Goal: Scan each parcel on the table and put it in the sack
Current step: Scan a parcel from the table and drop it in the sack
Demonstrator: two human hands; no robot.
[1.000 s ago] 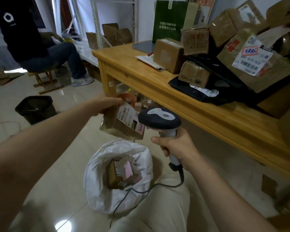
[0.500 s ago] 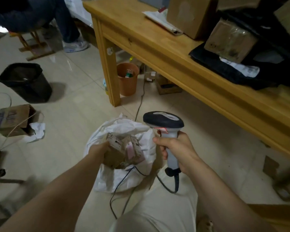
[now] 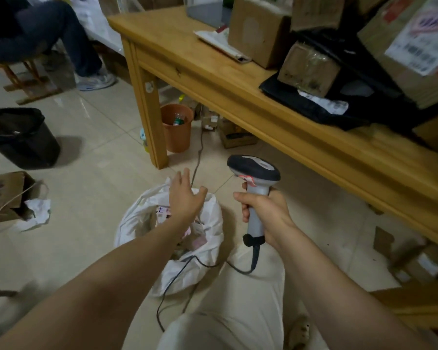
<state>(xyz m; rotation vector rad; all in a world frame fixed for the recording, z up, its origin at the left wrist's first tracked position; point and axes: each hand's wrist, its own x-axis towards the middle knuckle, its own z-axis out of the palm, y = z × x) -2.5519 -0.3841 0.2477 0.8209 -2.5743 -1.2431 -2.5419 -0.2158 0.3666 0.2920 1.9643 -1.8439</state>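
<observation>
A white sack [image 3: 210, 223] sits open on the floor in front of my knees, with brown parcels [image 3: 162, 213] lying inside it. My left hand [image 3: 185, 195] hovers above the sack's mouth, fingers spread and holding nothing. My right hand [image 3: 266, 213] grips the handle of a grey and black barcode scanner [image 3: 253, 170], whose cable trails down across the sack. On the wooden table [image 3: 238, 89] to the right lie several more parcels: a small taped box [image 3: 309, 69], a brown box [image 3: 258, 29], a large labelled carton [image 3: 415, 46] and a black mailer bag [image 3: 314, 107].
An orange bin [image 3: 176, 127] stands by the table leg, with small boxes [image 3: 235, 135] under the table. A black bin [image 3: 20, 137] and an open cardboard box [image 3: 5, 195] are on the floor at left. A seated person's legs [image 3: 61, 39] are at the top left.
My left hand carried the scanned parcel down into the sack, let it go and has lifted out with nothing in it. The view tilted down toward the floor.
</observation>
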